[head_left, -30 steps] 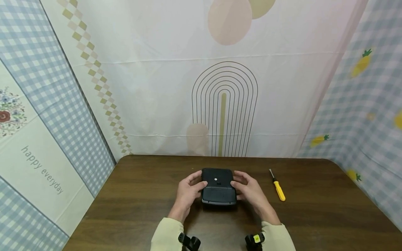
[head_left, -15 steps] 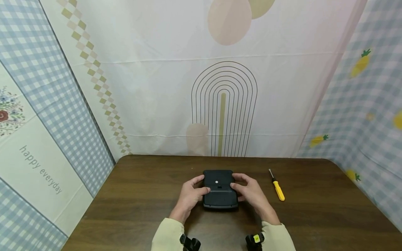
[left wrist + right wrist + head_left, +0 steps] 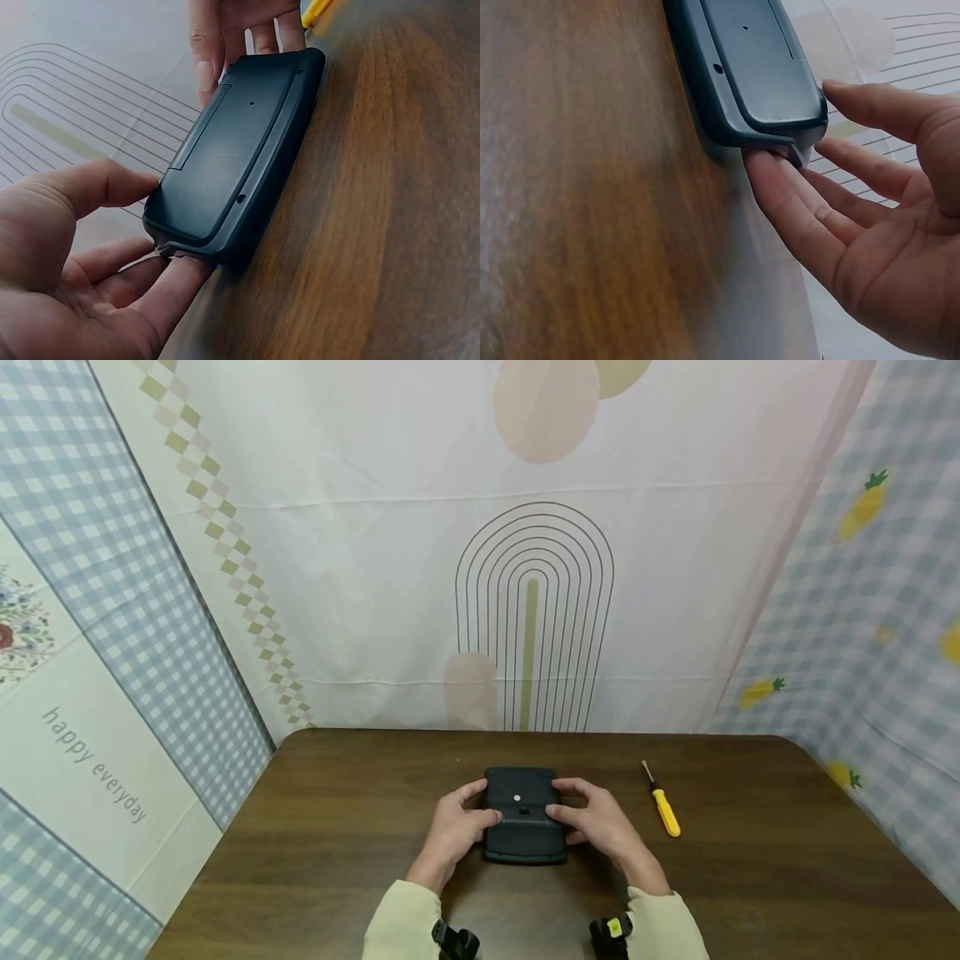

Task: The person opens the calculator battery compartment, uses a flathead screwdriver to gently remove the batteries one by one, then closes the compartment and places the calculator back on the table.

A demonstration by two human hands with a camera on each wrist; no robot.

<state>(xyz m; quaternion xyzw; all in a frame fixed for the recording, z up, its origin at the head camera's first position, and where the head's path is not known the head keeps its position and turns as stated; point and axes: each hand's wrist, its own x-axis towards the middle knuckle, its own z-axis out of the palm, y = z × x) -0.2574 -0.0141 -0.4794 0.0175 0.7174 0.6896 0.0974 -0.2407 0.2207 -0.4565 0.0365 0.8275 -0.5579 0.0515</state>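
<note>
A black calculator [image 3: 525,839], its back facing up, is held between the two hands in the middle of the table. A small white dot and a dark recess show on its back. My left hand [image 3: 453,827] grips its left side, thumb on top and fingers at and under the edge. From the right, my right hand [image 3: 596,818] pinches it the same way. The left wrist view shows screw holes along the near side of the calculator [image 3: 225,150]. In the right wrist view, fingers [image 3: 780,187] reach beneath its end. The calculator's front is hidden.
A screwdriver [image 3: 663,810] with a yellow handle lies on the brown wooden table [image 3: 337,827], right of the hands. Behind the table hangs a patterned white cloth [image 3: 375,610]. Blue checked cloth [image 3: 795,693] covers the right side. Small black cameras sit at both wrists.
The calculator has come slightly nearer the person and its back now lies flatter to view. Both hands have shifted down a little with it, thumbs farther over its back. The screwdriver stays put.
</note>
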